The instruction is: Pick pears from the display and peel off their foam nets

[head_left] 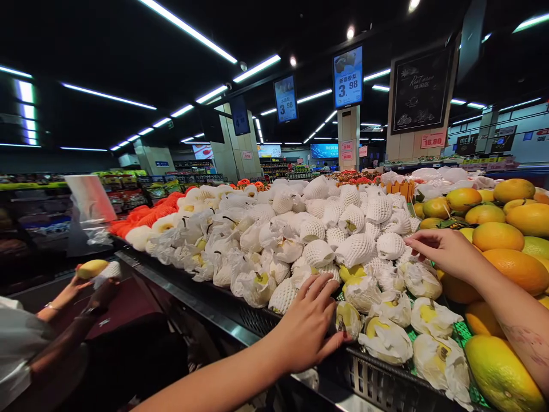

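Pears in white paper and foam nets fill the display in front of me. My left hand [306, 323] lies over the front edge with its fingers spread, its thumb touching a paper-wrapped pear [349, 319] near the stem. My right hand [450, 254] reaches in from the right, thumb and forefinger slightly apart, holding nothing visible. Its fingertips are beside a foam-netted pear [390, 246], above a paper-wrapped pear [422, 280]. Another paper-wrapped pear [388, 340] sits to the right of my left hand.
Orange-green citrus fruits [500, 234] are piled under my right forearm. A black plastic basket rim [377, 372] borders the front. At left, another person's hands [92, 289] hold a yellow fruit [92, 269] and a foam net. A plastic bag roll [88, 200] stands beyond.
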Available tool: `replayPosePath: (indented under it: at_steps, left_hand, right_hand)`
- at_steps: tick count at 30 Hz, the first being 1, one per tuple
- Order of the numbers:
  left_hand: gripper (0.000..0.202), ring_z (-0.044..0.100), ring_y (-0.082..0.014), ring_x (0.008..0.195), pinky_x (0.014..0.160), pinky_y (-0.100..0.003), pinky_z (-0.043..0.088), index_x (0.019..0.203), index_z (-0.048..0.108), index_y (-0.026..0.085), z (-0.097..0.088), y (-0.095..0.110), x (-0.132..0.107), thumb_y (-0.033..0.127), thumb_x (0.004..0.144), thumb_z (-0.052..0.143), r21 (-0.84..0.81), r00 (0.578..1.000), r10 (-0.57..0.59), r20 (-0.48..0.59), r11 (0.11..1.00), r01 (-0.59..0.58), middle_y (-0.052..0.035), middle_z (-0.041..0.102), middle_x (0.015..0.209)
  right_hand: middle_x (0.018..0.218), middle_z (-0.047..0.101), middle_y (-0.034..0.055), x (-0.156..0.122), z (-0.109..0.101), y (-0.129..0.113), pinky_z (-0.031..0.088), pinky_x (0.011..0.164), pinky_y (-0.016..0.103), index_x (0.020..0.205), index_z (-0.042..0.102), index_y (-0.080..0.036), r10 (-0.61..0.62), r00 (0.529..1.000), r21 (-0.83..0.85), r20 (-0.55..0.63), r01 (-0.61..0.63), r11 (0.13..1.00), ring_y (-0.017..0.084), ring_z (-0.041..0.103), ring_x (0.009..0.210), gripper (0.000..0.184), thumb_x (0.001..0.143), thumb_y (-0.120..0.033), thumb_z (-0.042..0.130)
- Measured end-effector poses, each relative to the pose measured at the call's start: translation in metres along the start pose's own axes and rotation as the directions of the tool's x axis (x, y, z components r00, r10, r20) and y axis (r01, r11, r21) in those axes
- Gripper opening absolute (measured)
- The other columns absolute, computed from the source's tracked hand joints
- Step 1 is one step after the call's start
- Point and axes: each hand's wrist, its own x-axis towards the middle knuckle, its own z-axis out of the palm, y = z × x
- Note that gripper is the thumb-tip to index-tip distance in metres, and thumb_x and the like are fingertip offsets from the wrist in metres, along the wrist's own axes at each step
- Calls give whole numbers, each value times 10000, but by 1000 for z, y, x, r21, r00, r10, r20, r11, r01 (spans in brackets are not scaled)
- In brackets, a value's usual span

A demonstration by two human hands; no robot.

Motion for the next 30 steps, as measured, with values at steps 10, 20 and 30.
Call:
replayPosePath:
  at_steps: [10, 20, 30]
  left_hand:
    - [552, 427, -333, 1334, 1076, -547, 399, 1322, 511, 191, -28, -33, -8, 608, 962, 482, -166, 965, -249, 78, 952, 259, -137, 493, 1450]
    - [180, 571, -250, 1059, 898, -438, 505, 1113, 579, 191, -22, -26, -23, 283, 967, 528, -250, 931, -273, -241, 945, 212, -101, 644, 1124]
    - [217, 526, -263, 1222, 988, -364, 528, 1053, 686, 91, 18, 46, -26, 241, 941, 576, 24, 890, -146, -432, 985, 173, -62, 657, 1316]
  right_hand:
    - [803, 650, 48, 0, -2, 5, 476, 692, 337, 904, 710, -168, 105, 993, 7, 56, -105, 994, 233, 629, 722, 720, 720, -828, 490]
    - [788, 643, 52, 2, -1, 8, 461, 676, 341, 892, 710, -171, 100, 993, -25, 64, -99, 995, 234, 614, 710, 733, 709, -842, 476]
    - [818, 651, 63, 1, -4, 6, 477, 711, 356, 895, 706, -173, 136, 987, -3, 88, -137, 991, 248, 623, 761, 716, 706, -837, 514]
